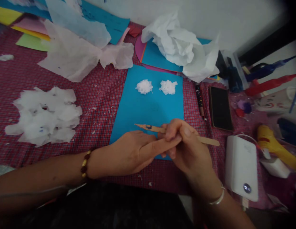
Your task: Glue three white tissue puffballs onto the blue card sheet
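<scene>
My right hand (pixel 193 149) is closed around a flat wooden stick (pixel 208 141), whose pointed, stained tip lies to the left above a blue paper sheet (pixel 150 111). My left hand (pixel 128 152) reaches across from the left. Its index finger is stretched out and touches the fingers of my right hand; its other fingers are partly hidden. Toward the sheet's far part sit two fluffy white paper tufts, a left tuft (pixel 144 86) and a right tuft (pixel 168 87).
At left lies a ruffled white paper piece (pixel 46 116) on the checked red cloth (pixel 97 95). Crumpled white tissue (pixel 171 41) and thin white paper (pixel 73 54) lie at the back. At right are a phone (pixel 220 108), a white power bank (pixel 242 167) and a yellow glue gun (pixel 276 148).
</scene>
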Demonstrator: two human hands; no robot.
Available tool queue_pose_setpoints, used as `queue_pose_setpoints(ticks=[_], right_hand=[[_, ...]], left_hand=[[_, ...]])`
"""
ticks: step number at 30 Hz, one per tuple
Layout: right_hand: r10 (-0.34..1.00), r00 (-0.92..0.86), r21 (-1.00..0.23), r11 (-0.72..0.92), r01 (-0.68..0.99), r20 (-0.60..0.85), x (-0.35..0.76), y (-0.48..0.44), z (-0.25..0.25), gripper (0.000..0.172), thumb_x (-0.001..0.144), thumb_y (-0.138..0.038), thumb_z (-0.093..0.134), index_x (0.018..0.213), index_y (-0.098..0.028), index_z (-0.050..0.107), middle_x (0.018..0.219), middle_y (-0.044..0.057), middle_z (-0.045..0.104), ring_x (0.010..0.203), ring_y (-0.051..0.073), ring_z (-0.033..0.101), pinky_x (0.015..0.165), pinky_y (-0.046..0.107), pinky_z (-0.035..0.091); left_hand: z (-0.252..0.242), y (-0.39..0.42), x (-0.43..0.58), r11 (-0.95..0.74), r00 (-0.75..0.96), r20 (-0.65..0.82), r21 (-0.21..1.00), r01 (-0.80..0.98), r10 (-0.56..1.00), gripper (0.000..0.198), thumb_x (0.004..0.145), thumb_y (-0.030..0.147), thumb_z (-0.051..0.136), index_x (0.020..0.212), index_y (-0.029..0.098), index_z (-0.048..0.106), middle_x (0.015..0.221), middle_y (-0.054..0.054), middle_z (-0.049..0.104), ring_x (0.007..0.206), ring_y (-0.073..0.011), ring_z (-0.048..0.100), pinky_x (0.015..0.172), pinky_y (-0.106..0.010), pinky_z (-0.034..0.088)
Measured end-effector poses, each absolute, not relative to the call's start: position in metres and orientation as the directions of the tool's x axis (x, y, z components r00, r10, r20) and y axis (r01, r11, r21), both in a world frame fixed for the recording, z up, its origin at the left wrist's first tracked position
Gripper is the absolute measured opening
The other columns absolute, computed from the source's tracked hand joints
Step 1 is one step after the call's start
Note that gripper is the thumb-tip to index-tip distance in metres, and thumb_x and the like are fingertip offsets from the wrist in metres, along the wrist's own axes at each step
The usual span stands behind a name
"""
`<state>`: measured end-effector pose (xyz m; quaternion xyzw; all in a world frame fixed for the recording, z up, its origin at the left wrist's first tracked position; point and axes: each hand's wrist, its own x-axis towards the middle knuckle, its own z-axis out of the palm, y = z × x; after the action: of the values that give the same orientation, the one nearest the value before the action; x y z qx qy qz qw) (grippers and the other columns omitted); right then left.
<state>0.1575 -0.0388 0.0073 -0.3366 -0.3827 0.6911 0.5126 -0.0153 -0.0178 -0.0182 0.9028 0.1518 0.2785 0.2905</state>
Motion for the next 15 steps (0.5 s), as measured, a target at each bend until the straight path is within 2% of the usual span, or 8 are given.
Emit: queue_pose_setpoints(ticks=[6,11,15], right_hand=[[0.967,-0.253,-0.889,-0.151,-0.432,-0.041,0.1599,-0.0400,0.0064,0.029,0.086,-0.049,0.061,0.078,-0.021,0.065,0.050,-0.005,0.048,0.047,0.010,0.043,0.047,0.024,0.038],[0.965,-0.252,-0.897,-0.176,-0.405,-0.076,0.1612,-0.0431,0.0070,0.022,0.082,-0.043,0.068,0.082,-0.022,0.066,0.053,-0.006,0.049,0.049,0.010,0.044,0.048,0.023,0.037],[0.966,-0.251,-0.893,-0.167,-0.419,-0.063,0.1599,-0.0429,0.0047,0.023,0.085,-0.045,0.064,0.083,-0.022,0.066,0.053,-0.006,0.049,0.049,0.010,0.044,0.047,0.023,0.037]], left_hand=[[-0.0202,-0.0195,-0.0156,-0.787,0.800,0.403,0.602,0.134,0.445,0.064,0.089,0.004,0.046,0.146,0.019,0.020,0.105,-0.005,0.067,0.094,-0.0164,0.064,0.086,-0.033,0.054],[-0.0160,-0.0203,-0.0157,-0.791,0.812,0.366,0.585,0.180,0.455,0.053,0.090,0.006,0.046,0.139,0.016,0.029,0.101,-0.006,0.068,0.085,-0.0166,0.065,0.078,-0.032,0.055],[-0.0162,-0.0203,-0.0164,-0.791,0.813,0.357,0.581,0.193,0.461,0.053,0.090,0.008,0.046,0.139,0.018,0.029,0.099,-0.005,0.068,0.083,-0.0171,0.066,0.076,-0.033,0.055]])
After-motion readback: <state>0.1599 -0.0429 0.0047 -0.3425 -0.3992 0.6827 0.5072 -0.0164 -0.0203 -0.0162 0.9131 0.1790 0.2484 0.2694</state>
